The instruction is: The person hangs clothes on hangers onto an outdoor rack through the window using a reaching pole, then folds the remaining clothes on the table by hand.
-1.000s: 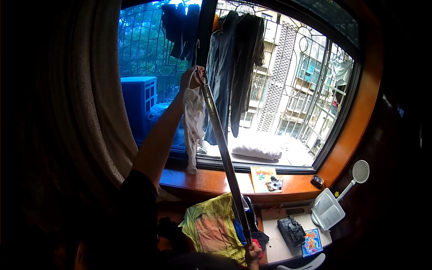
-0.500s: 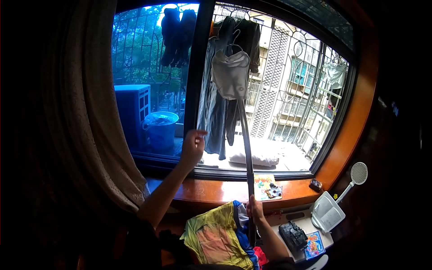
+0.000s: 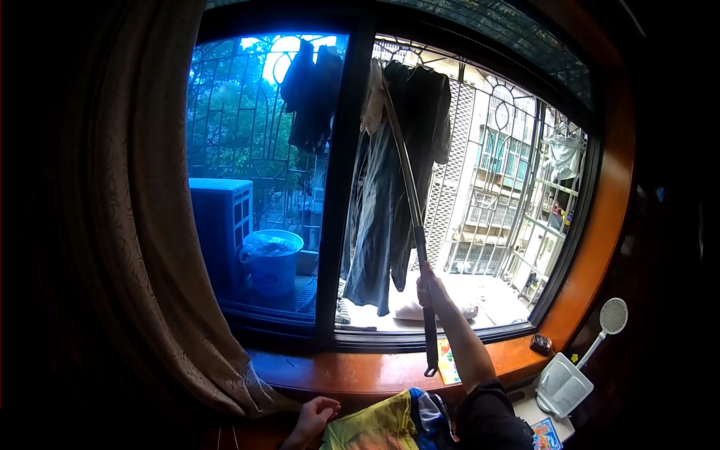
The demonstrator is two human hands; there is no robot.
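Observation:
My right hand is wrapped around the black grip of a long metal clothes pole, holding it upright at a slant through the open window. The pole's upper end reaches the hanging clothes, against a pale garment; its exact contact there is unclear. Beside it hang dark clothes and long dark trousers. Low in the view, my left hand has its fingers curled together with nothing visible in them. It is just beside a yellow shirt on a pile with blue and white cloth.
A wooden sill runs below the black window frame, with a curtain at left. Outside are metal bars, a bucket and a rolled bundle. At right stand a white fly-swatter-shaped object and a white holder.
My right hand has raised the pole, and the pale garment has moved from its tip area up among the hanging clothes. My left hand has dropped from the window to beside the yellow shirt.

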